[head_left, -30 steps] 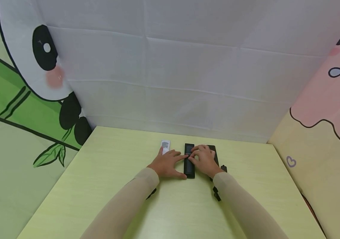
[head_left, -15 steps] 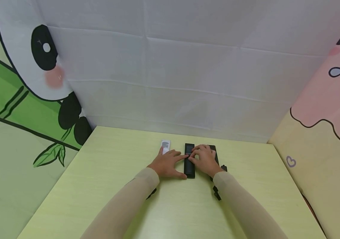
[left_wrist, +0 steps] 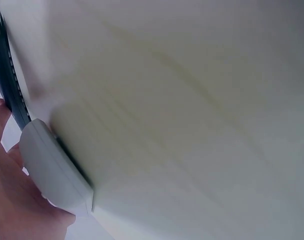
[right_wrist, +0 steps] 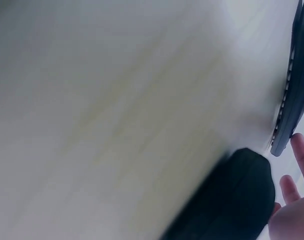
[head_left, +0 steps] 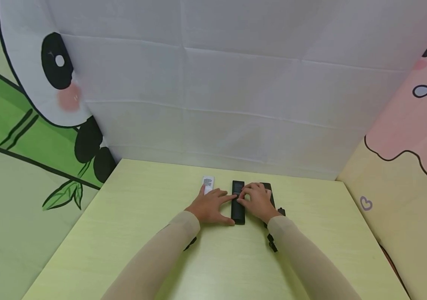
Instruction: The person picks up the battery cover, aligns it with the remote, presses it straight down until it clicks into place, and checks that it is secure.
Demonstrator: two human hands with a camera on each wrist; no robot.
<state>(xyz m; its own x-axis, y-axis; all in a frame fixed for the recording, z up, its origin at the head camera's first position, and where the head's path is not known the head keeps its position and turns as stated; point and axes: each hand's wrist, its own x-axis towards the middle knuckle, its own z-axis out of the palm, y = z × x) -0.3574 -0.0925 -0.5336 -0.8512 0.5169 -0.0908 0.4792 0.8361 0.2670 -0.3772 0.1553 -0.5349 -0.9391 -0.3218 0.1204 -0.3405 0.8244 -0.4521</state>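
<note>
A black remote control (head_left: 238,211) lies lengthwise on the table between both hands; its buttons face the tabletop in the left wrist view. My left hand (head_left: 209,206) is spread, its index fingertip touching the remote's middle and its thumb at the near end's left side. Curled thumb and fingers of my right hand (head_left: 257,201) meet at the remote's middle from the right; what lies under the fingertips is hidden. Beneath the left hand is a white remote control (left_wrist: 54,167), its labelled far end showing in the head view. A second black remote (right_wrist: 227,197) lies partly under the right hand.
The pale yellow table (head_left: 153,200) meets a white cloth backdrop (head_left: 228,137) at its far edge. Printed walls rise on both sides. Black straps (head_left: 272,243) show near the right wrist, with another dark piece (head_left: 190,243) by the left.
</note>
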